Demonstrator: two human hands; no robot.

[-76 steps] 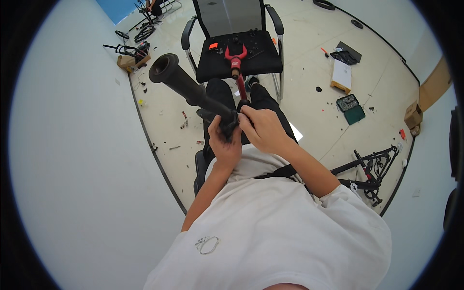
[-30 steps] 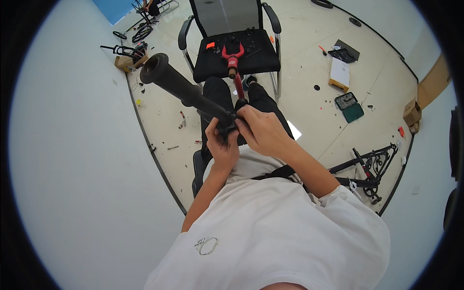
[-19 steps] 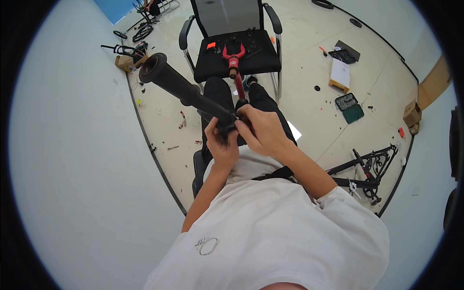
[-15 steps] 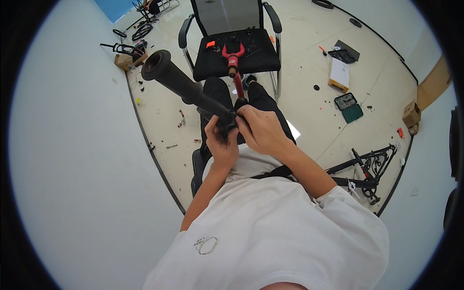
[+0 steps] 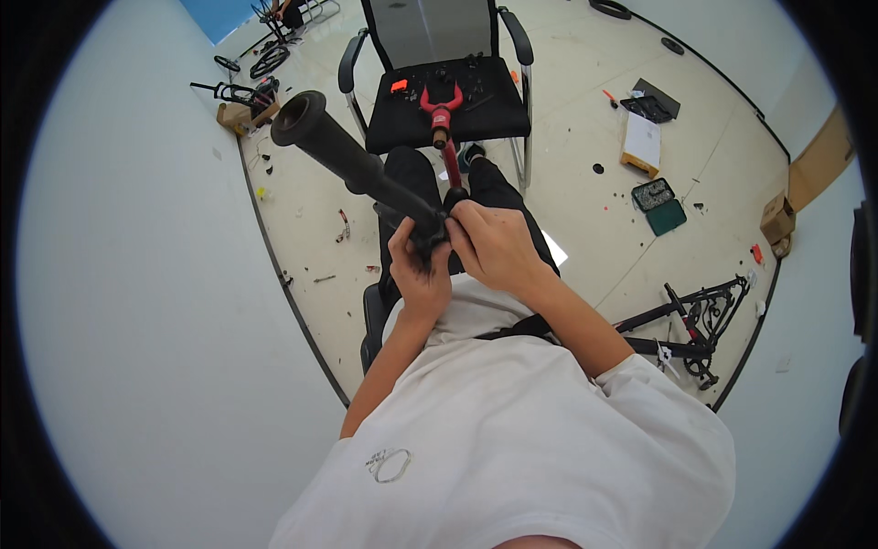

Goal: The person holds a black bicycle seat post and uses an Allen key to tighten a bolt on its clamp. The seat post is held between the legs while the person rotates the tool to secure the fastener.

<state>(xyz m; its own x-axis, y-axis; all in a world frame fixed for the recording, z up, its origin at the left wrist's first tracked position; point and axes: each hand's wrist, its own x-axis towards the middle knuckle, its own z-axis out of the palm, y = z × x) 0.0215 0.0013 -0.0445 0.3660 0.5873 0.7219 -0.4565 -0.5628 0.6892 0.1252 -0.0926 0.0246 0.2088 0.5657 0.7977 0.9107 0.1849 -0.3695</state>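
My left hand [image 5: 422, 282] is closed around the lower end of a black bicycle handlebar [image 5: 361, 170], just below my lap line. Its flanged rubber grip [image 5: 305, 119] points up and to the left, away from me. Dark smudges mark the left fingers. My right hand [image 5: 494, 240] is closed against the same lower end, fingertips pinched together; what lies between them is hidden. Beyond the right fingertips a red tube [image 5: 451, 165] with a black end runs between my legs. A red fork-shaped bicycle part [image 5: 442, 108] rests on the chair seat.
An office chair [image 5: 389, 123] faces me, small parts scattered over its seat. On the right floor lie a green case [image 5: 666, 216], a white box [image 5: 642, 139] and a black bicycle frame [image 5: 681, 329]. A wall [image 5: 155, 274] runs close on my left, with loose parts beside it.
The grip end of the handlebar has shifted very slightly up and to the right. Both hands keep almost the same place and hold.
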